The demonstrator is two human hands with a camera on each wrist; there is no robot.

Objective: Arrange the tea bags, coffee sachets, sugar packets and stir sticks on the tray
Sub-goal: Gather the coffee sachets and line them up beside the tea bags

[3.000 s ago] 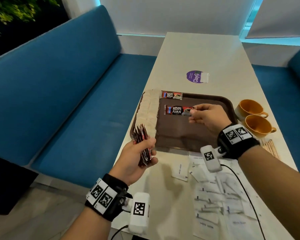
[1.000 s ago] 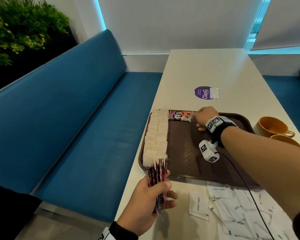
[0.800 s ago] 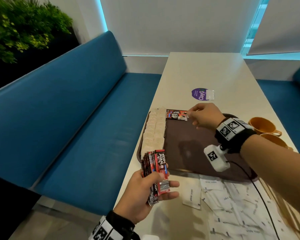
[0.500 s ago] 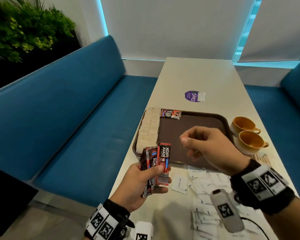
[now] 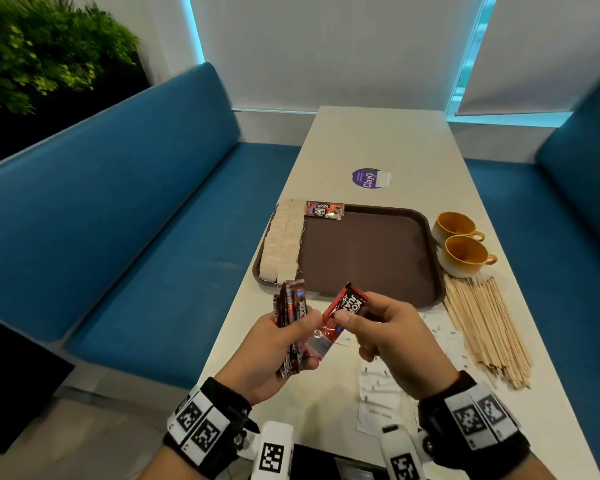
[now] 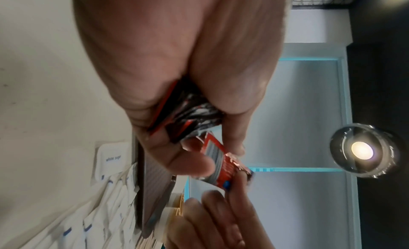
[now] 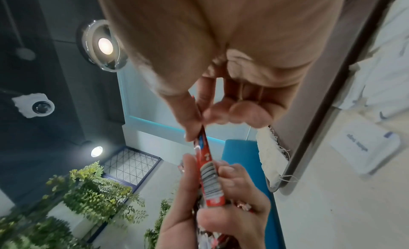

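Meanwhile left hand (image 5: 278,344) grips a sachet bundle (image 5: 291,327); right hand (image 5: 392,337) pinches one sachet (image 5: 340,317); two cups (image 5: 461,244) beside.

Illumination is even and moderate in my head view; cyan light strips (image 5: 196,32) edge the wall panels and tint them cool. The table (image 5: 378,140) reads pale without glare, and my hands cast only soft, faint shadows on it. Straight lines bow toward the frame edges, and the plant (image 5: 45,53) corner sits darker. Focus is acceptable at centre. Both wrist views are heavily distorted. My left hand (image 6: 177,60) fills its frame, blurred and close. A round ceiling lamp (image 6: 362,150) flares with a halo; the same lamp (image 7: 105,46) burns out in the right wrist view. My right hand (image 7: 221,51) shows motion blur at the fingertips (image 7: 239,113).
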